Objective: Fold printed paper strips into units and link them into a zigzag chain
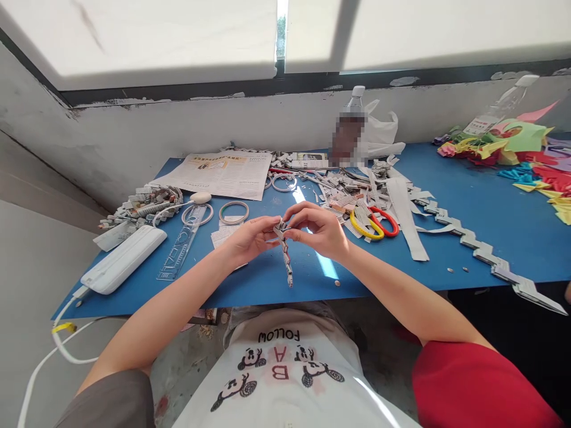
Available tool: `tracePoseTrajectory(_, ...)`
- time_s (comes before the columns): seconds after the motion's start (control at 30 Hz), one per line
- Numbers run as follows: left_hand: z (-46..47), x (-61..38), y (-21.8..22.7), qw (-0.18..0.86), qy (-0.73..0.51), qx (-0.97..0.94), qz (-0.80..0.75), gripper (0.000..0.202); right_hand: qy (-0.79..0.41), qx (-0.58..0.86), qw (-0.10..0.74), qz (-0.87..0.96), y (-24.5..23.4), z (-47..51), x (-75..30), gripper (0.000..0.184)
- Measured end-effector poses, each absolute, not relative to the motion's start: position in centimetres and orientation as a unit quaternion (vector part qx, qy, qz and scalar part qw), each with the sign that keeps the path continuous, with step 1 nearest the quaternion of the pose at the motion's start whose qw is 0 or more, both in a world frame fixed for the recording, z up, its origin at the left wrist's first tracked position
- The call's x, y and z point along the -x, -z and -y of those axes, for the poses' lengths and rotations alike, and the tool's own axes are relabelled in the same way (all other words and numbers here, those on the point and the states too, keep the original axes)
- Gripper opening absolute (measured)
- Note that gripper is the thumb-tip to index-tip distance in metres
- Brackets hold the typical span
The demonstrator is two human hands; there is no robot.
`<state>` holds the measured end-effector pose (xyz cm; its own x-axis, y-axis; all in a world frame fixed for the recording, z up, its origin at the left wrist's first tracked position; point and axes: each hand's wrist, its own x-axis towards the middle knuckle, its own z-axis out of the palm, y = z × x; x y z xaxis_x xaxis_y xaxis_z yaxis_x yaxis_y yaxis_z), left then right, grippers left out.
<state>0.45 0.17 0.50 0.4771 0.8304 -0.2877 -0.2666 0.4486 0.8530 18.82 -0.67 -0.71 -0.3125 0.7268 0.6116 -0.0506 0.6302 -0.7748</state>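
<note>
A short chain of folded newspaper strips (286, 257) hangs down between my hands, over the front part of the blue table. My left hand (256, 238) pinches its upper end from the left, thumb on top. From the right, the fingers of my right hand (319, 229) close on the same end, around a small folded piece there. The exact fold between the fingertips is too small to make out. Right of my right hand lie scissors with yellow and red handles (366, 230), on a heap of cut newspaper strips (343, 193).
A long folded-paper zigzag chain (484, 257) runs over the table's right front edge. At left are a white power strip (124, 259), a clear ruler (181, 249), tape rolls (234, 212) and a coiled paper chain (143, 205). A newspaper sheet (223, 174), bottle (349, 128) and coloured paper (513, 142) lie farther back.
</note>
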Motion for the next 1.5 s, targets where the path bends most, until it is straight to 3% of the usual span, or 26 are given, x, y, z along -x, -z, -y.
tracePoseTrajectory(0.27, 0.04, -0.62, -0.28, 0.751, -0.369, -0.395, -0.379, 0.016, -0.424, 0.312, 0.509, 0.681, 0.2, 0.86, -18.62, 0.027)
tracePoseTrajectory(0.63, 0.64, -0.69, -0.39, 0.584, -0.419, -0.535, -0.445, 0.028, -0.365, 0.322, 0.494, 0.721, 0.81, 0.68, -18.63, 0.015)
tracePoseTrajectory(0.8, 0.4, -0.59, -0.49, 0.639, -0.397, -0.502, -0.427, 0.026, -0.351, 0.315, 0.507, 0.722, 0.8, 0.71, -18.51, 0.009)
tracePoseTrajectory(1.0, 0.24, -0.51, -0.57, 0.691, -0.395, -0.461, -0.393, 0.023, -0.397, 0.311, 0.503, 0.702, 0.61, 0.73, -18.64, 0.018)
tracePoseTrajectory(1.23, 0.41, -0.82, -0.44, 0.691, -0.379, -0.459, -0.41, 0.024, -0.393, 0.329, 0.445, 0.734, 0.68, 0.69, -18.88, 0.018)
tracePoseTrajectory(1.5, 0.39, -0.79, -0.42, 0.694, -0.379, -0.457, -0.408, 0.023, -0.454, 0.335, 0.479, 0.672, 0.88, 0.66, -18.58, 0.025)
